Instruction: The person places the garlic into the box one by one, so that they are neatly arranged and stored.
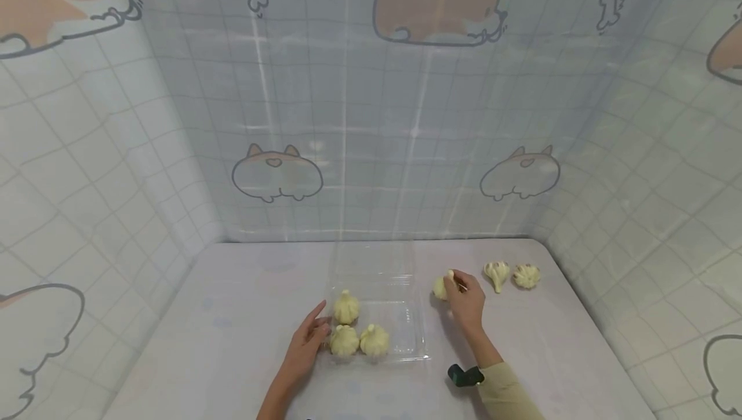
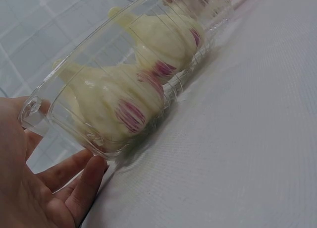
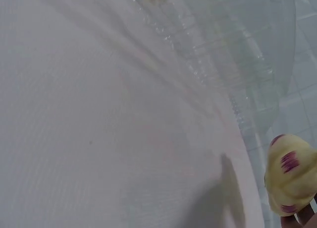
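Note:
A clear plastic clamshell box lies with its lid folded back on the table. Inside it are three garlic bulbs: one at the back left, one at the front left and one beside that. My left hand rests against the box's left side, its fingers loosely bent; the left wrist view shows fingertips touching the box's corner. To the right of the box, my right hand pinches another garlic bulb by its stem. In the right wrist view, that bulb appears above the table, purple-streaked.
Two more garlic bulbs sit at the table's back right, one with its stem toward me and one rounder. A dark green band or device is at the right wrist. Patterned curtains enclose the table.

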A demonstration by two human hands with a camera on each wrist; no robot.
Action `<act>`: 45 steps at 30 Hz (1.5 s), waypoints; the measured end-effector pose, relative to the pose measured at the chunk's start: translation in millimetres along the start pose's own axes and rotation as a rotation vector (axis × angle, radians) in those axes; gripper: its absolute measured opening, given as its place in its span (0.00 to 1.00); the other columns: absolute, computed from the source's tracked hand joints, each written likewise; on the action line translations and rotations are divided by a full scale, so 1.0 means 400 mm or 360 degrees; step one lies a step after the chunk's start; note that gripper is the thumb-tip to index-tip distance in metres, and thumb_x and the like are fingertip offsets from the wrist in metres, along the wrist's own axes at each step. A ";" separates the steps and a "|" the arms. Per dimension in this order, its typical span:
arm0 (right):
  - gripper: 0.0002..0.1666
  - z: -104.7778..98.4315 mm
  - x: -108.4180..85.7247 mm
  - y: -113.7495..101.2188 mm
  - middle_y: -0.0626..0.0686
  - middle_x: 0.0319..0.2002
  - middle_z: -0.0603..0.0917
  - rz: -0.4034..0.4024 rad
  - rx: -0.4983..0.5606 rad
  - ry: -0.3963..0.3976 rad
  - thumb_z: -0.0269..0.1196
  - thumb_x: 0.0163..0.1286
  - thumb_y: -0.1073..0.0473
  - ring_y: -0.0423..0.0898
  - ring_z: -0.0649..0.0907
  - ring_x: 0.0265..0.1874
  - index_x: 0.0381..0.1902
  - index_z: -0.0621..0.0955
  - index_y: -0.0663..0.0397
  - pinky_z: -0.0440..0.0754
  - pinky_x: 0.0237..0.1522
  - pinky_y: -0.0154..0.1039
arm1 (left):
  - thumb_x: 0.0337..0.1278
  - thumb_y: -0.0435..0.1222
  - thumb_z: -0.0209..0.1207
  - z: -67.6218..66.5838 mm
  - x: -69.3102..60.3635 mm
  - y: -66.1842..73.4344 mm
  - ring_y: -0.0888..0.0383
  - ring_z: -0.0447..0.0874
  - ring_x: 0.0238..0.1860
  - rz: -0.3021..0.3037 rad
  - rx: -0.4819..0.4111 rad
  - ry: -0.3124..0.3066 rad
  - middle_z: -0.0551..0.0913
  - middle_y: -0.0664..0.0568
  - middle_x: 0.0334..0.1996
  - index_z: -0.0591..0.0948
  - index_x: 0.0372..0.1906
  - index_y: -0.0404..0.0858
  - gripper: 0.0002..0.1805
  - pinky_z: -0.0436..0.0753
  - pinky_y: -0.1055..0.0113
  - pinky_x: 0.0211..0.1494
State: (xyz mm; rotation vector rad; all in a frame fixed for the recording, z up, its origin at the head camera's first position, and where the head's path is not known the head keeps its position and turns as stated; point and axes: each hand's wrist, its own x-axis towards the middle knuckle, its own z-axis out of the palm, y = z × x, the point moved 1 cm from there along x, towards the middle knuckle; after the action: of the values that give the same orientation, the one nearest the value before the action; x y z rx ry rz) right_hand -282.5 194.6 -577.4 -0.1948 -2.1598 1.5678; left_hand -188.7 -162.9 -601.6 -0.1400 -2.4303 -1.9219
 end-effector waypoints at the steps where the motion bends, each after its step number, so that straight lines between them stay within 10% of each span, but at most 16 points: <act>1: 0.15 0.000 -0.002 -0.004 0.57 0.43 0.83 -0.0021 0.0007 0.0010 0.66 0.64 0.61 0.49 0.81 0.45 0.47 0.84 0.62 0.78 0.46 0.34 | 0.74 0.41 0.50 0.000 0.000 -0.001 0.43 0.78 0.54 0.0004 -0.0002 0.0002 0.75 0.35 0.58 0.61 0.74 0.43 0.28 0.77 0.67 0.50; 16: 0.13 0.007 -0.033 -0.103 0.55 0.39 0.85 -0.0284 0.0225 -0.0073 0.71 0.59 0.64 0.50 0.82 0.40 0.42 0.85 0.62 0.79 0.45 0.35 | 0.74 0.41 0.50 -0.001 0.002 0.010 0.42 0.77 0.55 -0.0037 -0.0038 -0.0041 0.74 0.35 0.59 0.59 0.75 0.42 0.30 0.77 0.67 0.49; 24: 0.12 -0.005 -0.078 -0.235 0.64 0.38 0.84 -0.0368 0.0323 -0.0175 0.69 0.58 0.74 0.59 0.82 0.40 0.41 0.83 0.73 0.78 0.47 0.56 | 0.75 0.40 0.49 0.000 -0.002 0.022 0.42 0.76 0.56 -0.0053 -0.0046 -0.0067 0.73 0.34 0.60 0.58 0.76 0.42 0.30 0.77 0.67 0.49; 45: 0.11 0.065 -0.127 -0.259 0.62 0.35 0.85 -0.0479 0.0415 -0.0362 0.70 0.56 0.74 0.56 0.83 0.36 0.39 0.84 0.70 0.79 0.44 0.57 | 0.74 0.42 0.50 0.004 -0.004 0.006 0.43 0.78 0.54 -0.0039 -0.0016 -0.0016 0.76 0.36 0.59 0.61 0.75 0.45 0.29 0.76 0.68 0.50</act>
State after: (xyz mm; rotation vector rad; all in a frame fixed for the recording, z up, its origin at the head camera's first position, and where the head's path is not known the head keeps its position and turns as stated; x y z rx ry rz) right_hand -233.4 117.9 -501.8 0.3911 -2.0016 1.7333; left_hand -186.9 -160.8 -599.7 -0.1208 -2.4406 -1.9480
